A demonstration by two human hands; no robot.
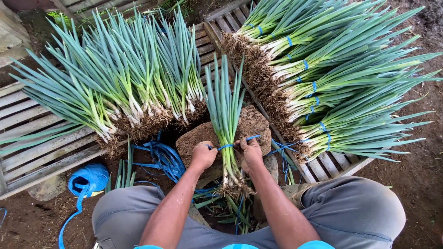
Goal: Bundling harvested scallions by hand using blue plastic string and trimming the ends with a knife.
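- left hand and right hand: fingers clamped on a blue strap around a bunch of green onions.
- bunch lies on a stump, between two onion piles.

The person wears loose grey fabric trousers and a bright blue top; both forearms and hands are bare, without sleeves or gloves.

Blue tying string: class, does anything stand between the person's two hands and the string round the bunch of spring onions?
Nothing visible does. The left hand and right hand already grip the blue string on either side of the spring onion bunch.
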